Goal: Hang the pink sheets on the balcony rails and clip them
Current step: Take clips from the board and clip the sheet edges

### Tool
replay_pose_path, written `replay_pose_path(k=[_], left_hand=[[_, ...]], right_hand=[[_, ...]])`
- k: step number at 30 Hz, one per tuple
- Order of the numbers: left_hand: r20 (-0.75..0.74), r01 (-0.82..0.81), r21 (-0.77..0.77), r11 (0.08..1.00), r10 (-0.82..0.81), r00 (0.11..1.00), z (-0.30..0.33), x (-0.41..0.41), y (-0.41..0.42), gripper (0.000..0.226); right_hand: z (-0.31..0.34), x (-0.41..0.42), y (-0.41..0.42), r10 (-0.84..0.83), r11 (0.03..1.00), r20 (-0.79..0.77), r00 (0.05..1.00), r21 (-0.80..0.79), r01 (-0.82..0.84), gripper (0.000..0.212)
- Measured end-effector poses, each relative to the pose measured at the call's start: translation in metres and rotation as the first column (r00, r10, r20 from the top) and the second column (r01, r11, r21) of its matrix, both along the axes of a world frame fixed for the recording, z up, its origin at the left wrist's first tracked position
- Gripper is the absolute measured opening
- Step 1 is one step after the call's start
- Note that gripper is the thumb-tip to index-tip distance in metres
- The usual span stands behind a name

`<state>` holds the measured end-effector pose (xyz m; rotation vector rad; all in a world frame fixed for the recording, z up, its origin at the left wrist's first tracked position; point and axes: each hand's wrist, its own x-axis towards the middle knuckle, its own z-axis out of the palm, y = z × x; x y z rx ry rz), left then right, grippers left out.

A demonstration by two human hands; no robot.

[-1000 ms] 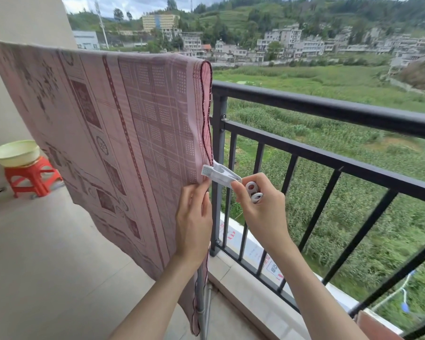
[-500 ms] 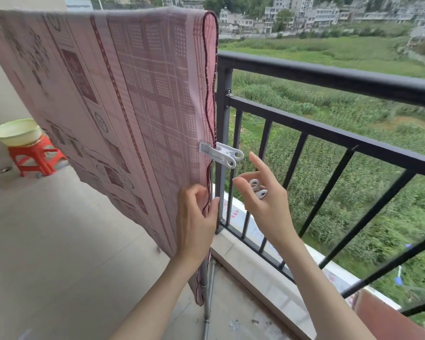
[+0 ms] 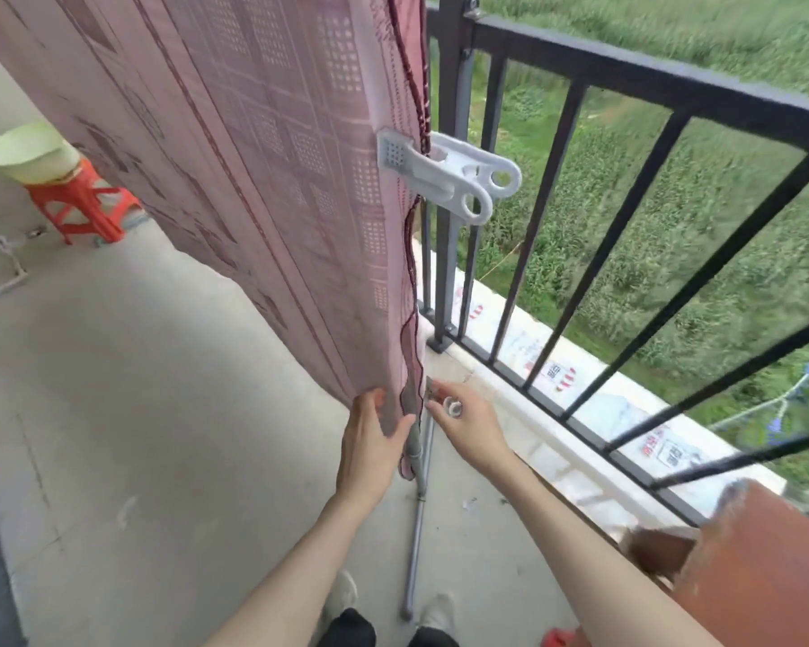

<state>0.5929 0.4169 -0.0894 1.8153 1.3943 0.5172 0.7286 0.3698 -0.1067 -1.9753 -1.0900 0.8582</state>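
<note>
A pink patterned sheet (image 3: 234, 147) hangs down across the left of the view, beside the black balcony rail (image 3: 627, 72). A white clip (image 3: 444, 172) is clamped on the sheet's right edge, about halfway up. My left hand (image 3: 370, 441) holds the sheet's edge near its bottom corner, thumb on the far side. My right hand (image 3: 468, 420) is just to the right of that edge and holds a second white clip (image 3: 447, 403) against a grey metal pole (image 3: 419, 497).
A red stool (image 3: 80, 203) with a pale green basin (image 3: 24, 151) stands at the far left. A brown clay object (image 3: 743, 567) sits at the lower right by the low concrete ledge (image 3: 556, 413). The grey pole's foot reaches the floor between my shoes.
The first clip was fixed on the sheet's edge and my right hand let go of it. Both hands slid down the edge to its bottom corner, and the view tilted down.
</note>
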Motion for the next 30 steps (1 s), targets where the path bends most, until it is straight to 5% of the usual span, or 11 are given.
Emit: replay_pose_path(k=[5,10,13,18,23,30], left_hand=[[-0.058,-0.016,-0.005,1.0,0.015,0.998,-0.006,0.012,0.013,0.017],[-0.055,-0.081,0.076,0.994,0.086,0.995,-0.013,-0.003,0.013,0.009],[-0.081,-0.111,0.081,0.991,0.117,0.99,-0.005,-0.018,-0.02,0.008],[-0.106,-0.189,0.029,0.982,0.191,0.976,0.007,-0.039,-0.055,0.021],[-0.148,-0.202,-0.022,0.979,0.197,0.969,0.012,-0.055,-0.07,0.011],[-0.171,-0.219,0.024,0.976,0.219,0.961,0.017,-0.062,-0.093,0.014]], right_hand=[[-0.003,0.004,0.021,0.075,0.997,-0.047,0.996,0.011,-0.075,0.01],[-0.003,0.014,0.027,0.044,0.998,0.006,0.999,-0.055,-0.044,0.022],[0.009,0.017,0.008,-0.054,0.996,0.05,0.997,-0.075,0.058,0.009],[0.009,0.032,-0.013,-0.219,0.965,0.033,0.975,-0.142,0.221,0.014],[-0.004,0.037,-0.019,-0.179,0.959,0.051,0.982,-0.212,0.186,0.015],[0.011,0.046,-0.034,-0.488,0.863,0.147,0.86,-0.062,0.501,0.031]])
